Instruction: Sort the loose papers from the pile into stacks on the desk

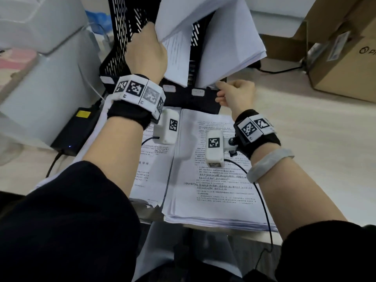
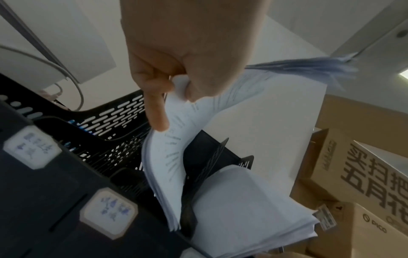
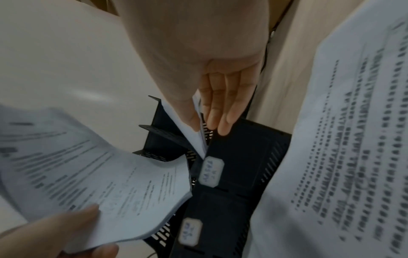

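Observation:
My left hand is raised over a black slotted file rack and grips a sheaf of printed papers by its top edge. The sheaf's lower end dips into a middle slot. My right hand pinches the bottom corner of a thicker sheaf that stands in the rack's right slot; thumb and fingertips clamp that corner. Two stacks of printed sheets lie flat on the desk under my wrists, one left and one right.
Cardboard boxes stand at the back right. A black power adapter with cables lies left of the stacks, beside a white machine. Paper labels mark the rack's front edge. Bare desk lies to the right.

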